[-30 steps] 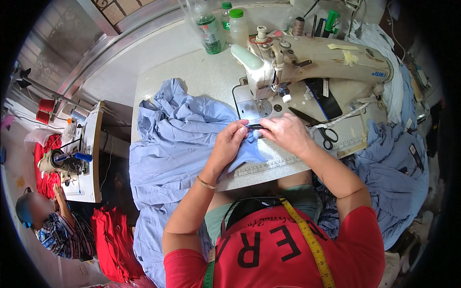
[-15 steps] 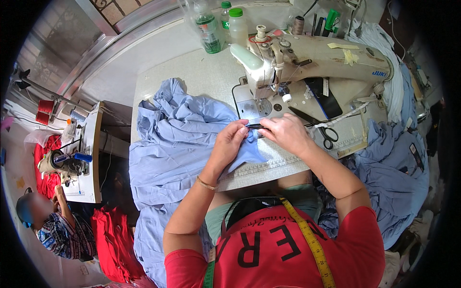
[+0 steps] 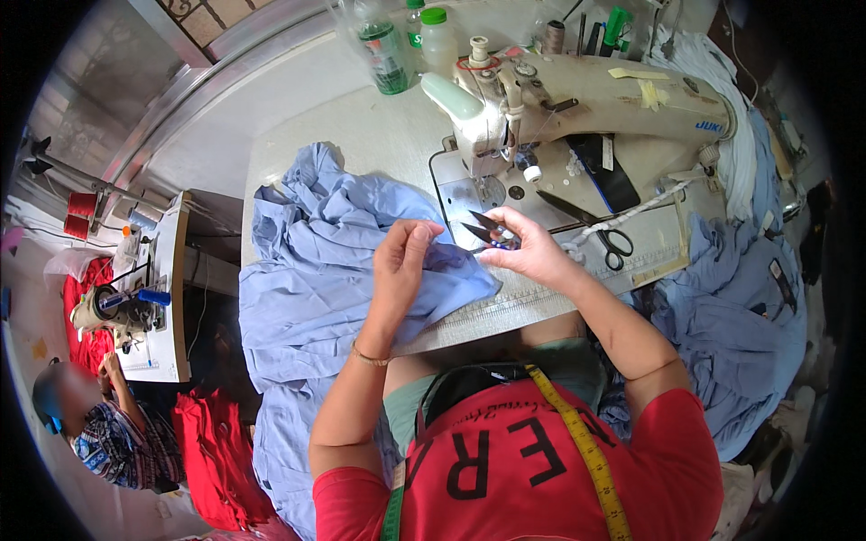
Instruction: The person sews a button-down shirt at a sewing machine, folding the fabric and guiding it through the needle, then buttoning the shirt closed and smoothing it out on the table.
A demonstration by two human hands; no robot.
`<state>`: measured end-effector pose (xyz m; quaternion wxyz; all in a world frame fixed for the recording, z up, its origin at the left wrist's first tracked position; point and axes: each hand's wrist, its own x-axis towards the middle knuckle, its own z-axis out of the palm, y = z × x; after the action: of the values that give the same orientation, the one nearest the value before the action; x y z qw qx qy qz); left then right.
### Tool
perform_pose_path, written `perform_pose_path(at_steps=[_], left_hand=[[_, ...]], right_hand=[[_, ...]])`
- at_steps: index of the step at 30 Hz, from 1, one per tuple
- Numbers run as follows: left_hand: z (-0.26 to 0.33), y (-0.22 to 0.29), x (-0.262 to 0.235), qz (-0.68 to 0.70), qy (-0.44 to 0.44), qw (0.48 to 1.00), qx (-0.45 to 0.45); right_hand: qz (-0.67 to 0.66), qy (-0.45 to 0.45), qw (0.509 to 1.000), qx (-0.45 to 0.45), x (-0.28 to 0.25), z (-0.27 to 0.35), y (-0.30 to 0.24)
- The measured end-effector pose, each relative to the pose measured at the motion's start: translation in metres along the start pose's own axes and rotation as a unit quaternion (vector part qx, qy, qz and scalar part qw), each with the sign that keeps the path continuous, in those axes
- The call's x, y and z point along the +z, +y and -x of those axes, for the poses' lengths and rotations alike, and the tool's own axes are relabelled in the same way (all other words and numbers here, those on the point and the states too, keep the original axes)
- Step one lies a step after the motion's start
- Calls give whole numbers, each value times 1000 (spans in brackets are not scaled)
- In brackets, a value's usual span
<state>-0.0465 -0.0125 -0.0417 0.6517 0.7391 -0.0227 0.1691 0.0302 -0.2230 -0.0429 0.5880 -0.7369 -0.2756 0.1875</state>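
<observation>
My right hand [image 3: 532, 245] is closed around small thread snips [image 3: 483, 231], whose two dark blades stand apart and point left. Just left of them, my left hand [image 3: 402, 256] has its thumb and fingertips pinched together; whatever they hold is too small to make out. Under both hands a light blue garment [image 3: 329, 270] spreads in folds over the table and hangs off its front edge. The sewing machine [image 3: 586, 95] stands beyond my right hand, its needle area close to the snips.
Large black scissors [image 3: 617, 251] and a dark phone-like slab [image 3: 603, 171] lie right of my hands. Bottles [image 3: 439, 41] stand at the back. More blue cloth [image 3: 722, 316] is heaped at the right. A person [image 3: 117, 433] sits at another machine on the left.
The snips have come away from my left fingertips, and their blades have spread apart. My left hand has shifted slightly left and turned more upright, its fingers still pinched.
</observation>
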Motion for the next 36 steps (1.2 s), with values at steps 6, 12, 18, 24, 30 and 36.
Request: perform_pose_path(at_steps=[6,12,18,24,30,36], left_hand=[[-1,29,-10,-136,-13,990,13],[6,-7,-13,195,-17,973,-121],[14,-30,-11,346,13,928,-140],[16,-27,-11,350,22,925,-144],[19,-23,-17,281,-7,954,-103],[25,-4,-10,319,-68,937,-125]], right_hand=[[219,-7,975,21,30,9,-16],[440,115,833,-315,15,5,-4],[509,-10,719,-473,3,16,8],[483,-6,746,-458,-8,33,12],[379,-78,863,-325,-23,50,5],[282,-9,956,-81,-21,50,-24]])
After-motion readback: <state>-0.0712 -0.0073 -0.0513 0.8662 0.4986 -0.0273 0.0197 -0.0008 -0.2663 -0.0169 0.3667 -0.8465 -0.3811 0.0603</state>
